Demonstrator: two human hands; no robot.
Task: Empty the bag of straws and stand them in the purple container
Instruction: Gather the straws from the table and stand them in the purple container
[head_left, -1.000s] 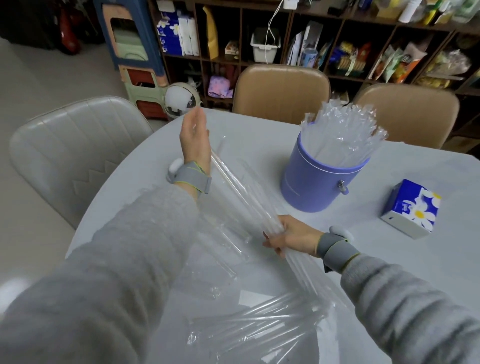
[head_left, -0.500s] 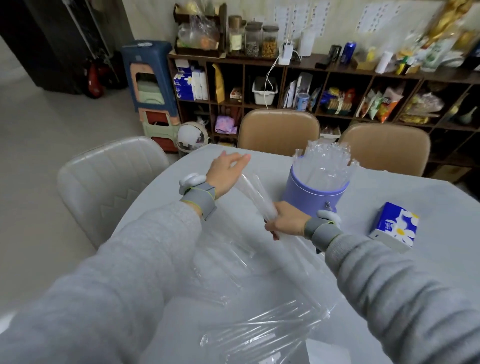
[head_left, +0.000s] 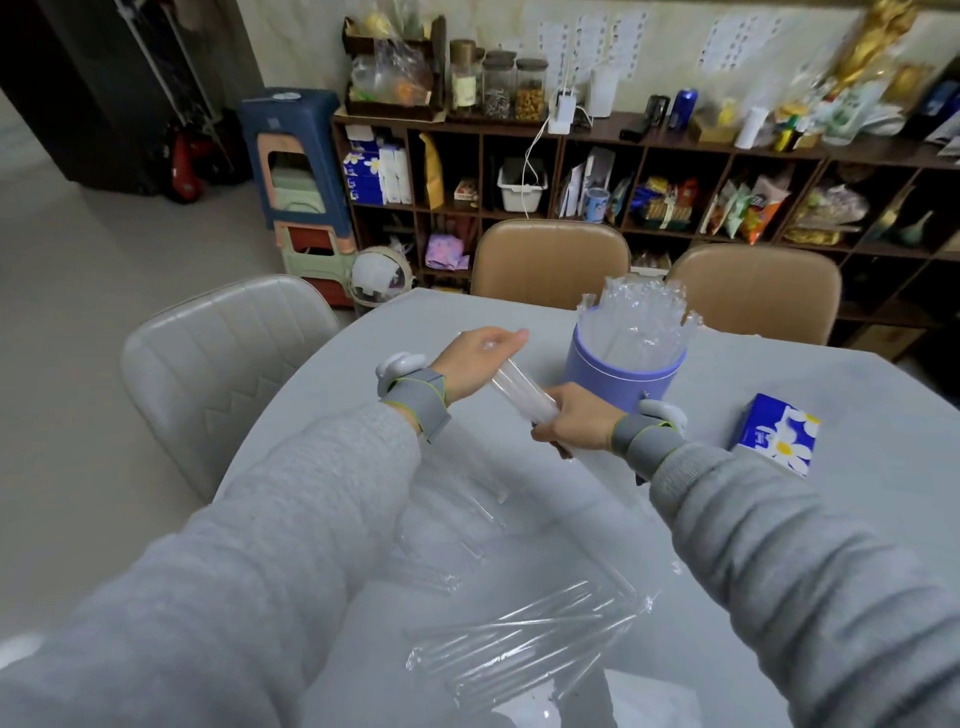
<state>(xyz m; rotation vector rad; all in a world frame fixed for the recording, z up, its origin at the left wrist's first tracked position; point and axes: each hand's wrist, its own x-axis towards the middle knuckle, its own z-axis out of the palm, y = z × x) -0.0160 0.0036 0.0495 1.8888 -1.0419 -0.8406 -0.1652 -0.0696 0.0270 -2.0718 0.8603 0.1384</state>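
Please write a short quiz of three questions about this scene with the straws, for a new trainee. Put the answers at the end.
1. True or false: the purple container already has clear straws standing in it.
2. Which hand grips the lower end of the held bundle of straws? A) left hand B) right hand C) neither
3. Fill in: the blue tissue pack with daisies lies to the ____ of the purple container, from the person's view.

Key
1. True.
2. B. The right hand grips it; the left hand touches the bundle's upper end.
3. Right. More straws in the clear bag lie near the table's front edge.
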